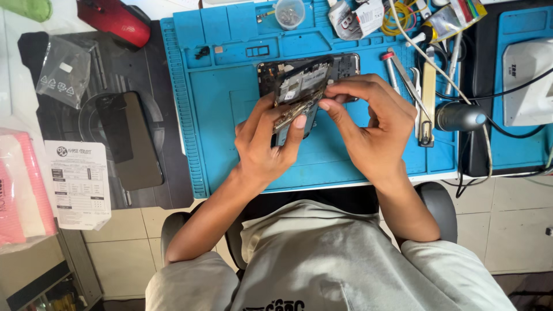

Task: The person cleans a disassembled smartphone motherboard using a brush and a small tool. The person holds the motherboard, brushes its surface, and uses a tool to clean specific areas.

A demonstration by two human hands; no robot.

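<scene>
A blue repair mat covers the desk, with tools along its right edge. Over it, the left hand grips an opened phone frame, tilted on edge, while the right hand pinches its upper corner. A steady hold and gentle, even prying should spare the thin frame from bending.

Matt blue rubbery mat; glossy phone
</scene>
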